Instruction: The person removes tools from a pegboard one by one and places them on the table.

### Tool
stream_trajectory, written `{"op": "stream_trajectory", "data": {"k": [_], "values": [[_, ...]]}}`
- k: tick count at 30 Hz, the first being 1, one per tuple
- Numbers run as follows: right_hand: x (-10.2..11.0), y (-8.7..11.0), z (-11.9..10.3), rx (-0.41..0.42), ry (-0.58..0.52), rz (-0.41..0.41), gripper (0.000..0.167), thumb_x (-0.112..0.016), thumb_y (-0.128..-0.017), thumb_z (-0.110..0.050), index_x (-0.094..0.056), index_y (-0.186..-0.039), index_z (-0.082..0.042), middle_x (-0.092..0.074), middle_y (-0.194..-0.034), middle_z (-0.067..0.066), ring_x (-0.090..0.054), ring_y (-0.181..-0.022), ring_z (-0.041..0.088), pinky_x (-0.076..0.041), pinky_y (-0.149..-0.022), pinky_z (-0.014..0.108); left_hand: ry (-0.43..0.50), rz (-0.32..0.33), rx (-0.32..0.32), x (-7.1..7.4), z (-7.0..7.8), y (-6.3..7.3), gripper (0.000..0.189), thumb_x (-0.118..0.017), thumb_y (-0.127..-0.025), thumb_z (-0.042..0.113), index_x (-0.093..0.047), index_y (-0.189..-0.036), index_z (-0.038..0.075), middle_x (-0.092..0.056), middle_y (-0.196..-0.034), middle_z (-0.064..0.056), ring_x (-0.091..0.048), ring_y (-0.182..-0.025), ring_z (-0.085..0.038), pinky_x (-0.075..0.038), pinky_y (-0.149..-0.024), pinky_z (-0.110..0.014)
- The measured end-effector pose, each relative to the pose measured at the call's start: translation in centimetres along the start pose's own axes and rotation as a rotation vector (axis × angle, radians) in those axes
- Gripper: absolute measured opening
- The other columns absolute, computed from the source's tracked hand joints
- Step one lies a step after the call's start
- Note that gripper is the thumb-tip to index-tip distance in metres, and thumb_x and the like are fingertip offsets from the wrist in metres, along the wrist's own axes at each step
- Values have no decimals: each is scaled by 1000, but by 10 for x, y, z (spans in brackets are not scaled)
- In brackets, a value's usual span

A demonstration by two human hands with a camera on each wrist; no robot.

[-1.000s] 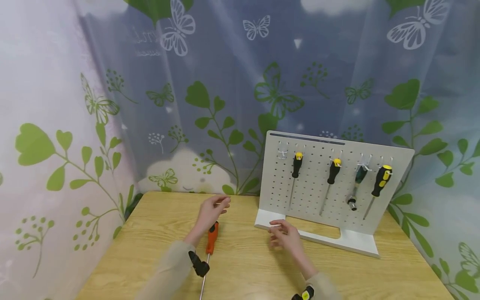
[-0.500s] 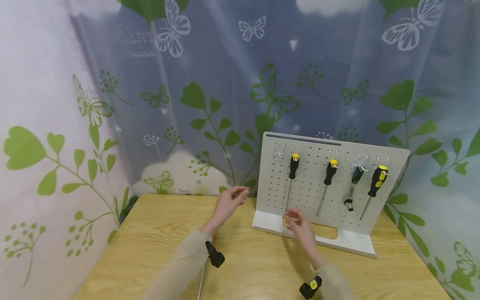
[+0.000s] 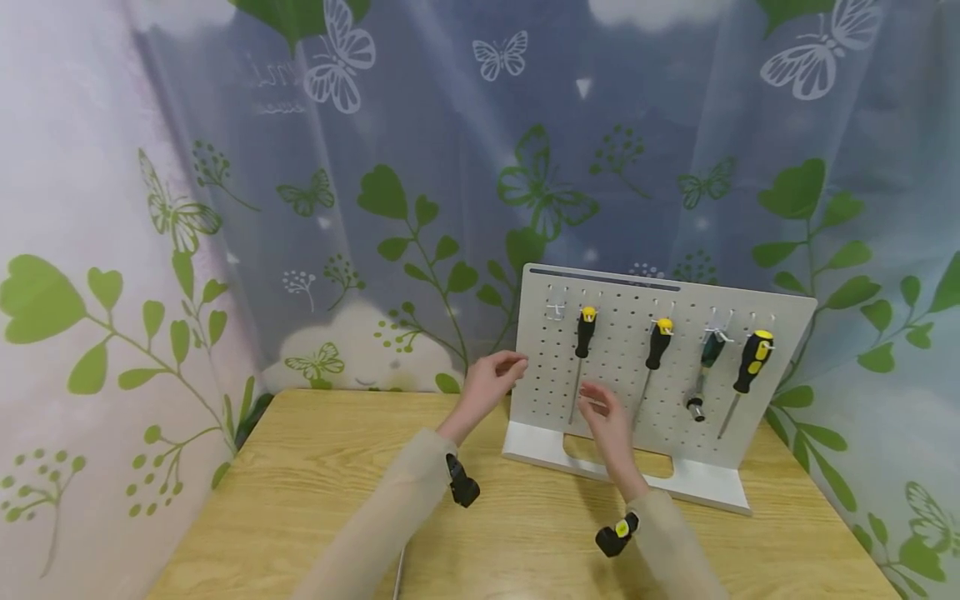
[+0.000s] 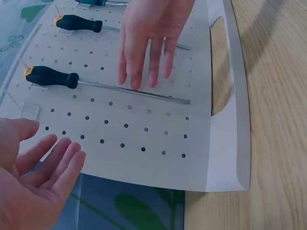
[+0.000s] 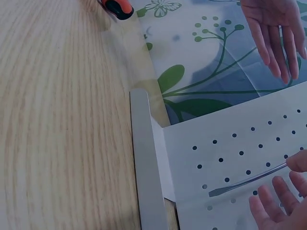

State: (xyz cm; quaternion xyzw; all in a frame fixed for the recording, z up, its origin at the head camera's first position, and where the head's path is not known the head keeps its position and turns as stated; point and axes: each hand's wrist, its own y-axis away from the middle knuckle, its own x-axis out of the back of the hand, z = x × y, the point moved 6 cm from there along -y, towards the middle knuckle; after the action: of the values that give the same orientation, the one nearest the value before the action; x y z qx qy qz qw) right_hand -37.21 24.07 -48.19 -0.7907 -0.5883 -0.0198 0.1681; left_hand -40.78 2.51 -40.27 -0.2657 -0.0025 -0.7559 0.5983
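My left hand is raised beside the left edge of the white pegboard, fingers loosely bent and holding nothing. In front of the board my right hand is held up with relaxed fingers, near the shaft of the leftmost hanging screwdriver, which has a black handle with a yellow end. That screwdriver shows a flat tip in the left wrist view; whether the right hand touches it I cannot tell. A clear hook with nothing on it sits left of it. Several more tools hang further right.
A second black-and-yellow screwdriver, a green-handled ratchet tool and a thick-handled screwdriver hang on hooks. On the wooden table lies an orange-handled screwdriver, mostly behind my left sleeve in the head view.
Both hands have moved forward and up towards the pegboard, the left one also to the right. My left forearm now covers the orange handle. The view has shifted slightly.
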Motion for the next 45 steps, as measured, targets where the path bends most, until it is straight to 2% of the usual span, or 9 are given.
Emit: {"op": "stream_trajectory", "data": {"k": [3, 7, 14, 17, 22, 25, 30, 37, 45], "values": [[-4, -5, 0, 2, -24, -4, 36, -60, -101, -5, -55, -136, 2, -59, -136, 24, -53, -126, 35, -44, -109, 45, -6, -8, 6, -4, 1, -4, 30, -61, -104, 23, -69, -124, 2, -74, -112, -15, -71, -102, -34, -61, -80, -27], [-7, -7, 1, 7, -28, 2, 36, -61, -100, -3, -56, -135, 4, -59, -134, 25, -54, -125, 36, -44, -109, 47, 41, -22, 20, -11, 5, -9, 31, -60, -104, 24, -68, -125, 2, -72, -115, -17, -69, -106, -38, -61, -84, -30], [-11, -7, 2, -7, -52, -32, 40, -61, -101, -4, -52, -139, 4, -57, -136, 27, -53, -126, 40, -44, -110, 50, 107, 4, 19, -18, 19, -16, 34, -60, -104, 26, -68, -127, 4, -72, -119, -15, -71, -106, -32, -60, -86, -28], [-10, -5, 1, -7, -56, -37, 40, -61, -101, -6, -52, -139, 4, -58, -135, 27, -54, -125, 39, -47, -107, 41, 165, 13, 8, -22, 22, -20, 34, -60, -104, 25, -67, -129, 2, -71, -122, -16, -70, -108, -29, -60, -87, -28], [-8, 0, 2, -22, -65, -47, 40, -62, -101, -8, -53, -139, 1, -60, -132, 25, -57, -119, 36, -49, -90, 18, 229, 19, 25, -31, 25, -26, 36, -60, -104, 25, -64, -133, 4, -69, -127, -15, -69, -112, -29, -59, -92, -30], [-8, 4, 3, -25, -75, -50, 39, -62, -101, -8, -54, -139, -1, -61, -131, 24, -58, -115, 33, -49, -84, 14, 260, 13, 40, -38, 28, -30, 37, -60, -104, 26, -64, -134, 5, -69, -128, -14, -68, -114, -29, -58, -94, -32], [-6, 9, 1, -12, -112, -41, 38, -64, -99, -4, -57, -136, -2, -63, -126, 23, -60, -107, 29, -54, -80, 16, 296, 8, 38, -51, 33, -37, 35, -60, -104, 24, -65, -131, 3, -69, -127, -15, -67, -114, -28, -58, -94, -31], [-5, 13, -4, 32, -149, -25, 39, -67, -95, 2, -59, -134, 1, -64, -121, 26, -64, -91, 12, -57, -73, 19, 390, -15, 47, -63, 39, -41, 38, -63, -102, 18, -60, -134, -2, -65, -130, -19, -65, -118, -31, -57, -95, -31], [-3, 15, -7, 38, -164, -33, 39, -68, -94, 4, -61, -133, 0, -65, -120, 28, -66, -89, 11, -59, -72, 20, 348, 5, 72, -68, 46, -45, 36, -68, -98, 10, -62, -132, 0, -68, -126, -18, -66, -117, -30, -57, -96, -32]]}}
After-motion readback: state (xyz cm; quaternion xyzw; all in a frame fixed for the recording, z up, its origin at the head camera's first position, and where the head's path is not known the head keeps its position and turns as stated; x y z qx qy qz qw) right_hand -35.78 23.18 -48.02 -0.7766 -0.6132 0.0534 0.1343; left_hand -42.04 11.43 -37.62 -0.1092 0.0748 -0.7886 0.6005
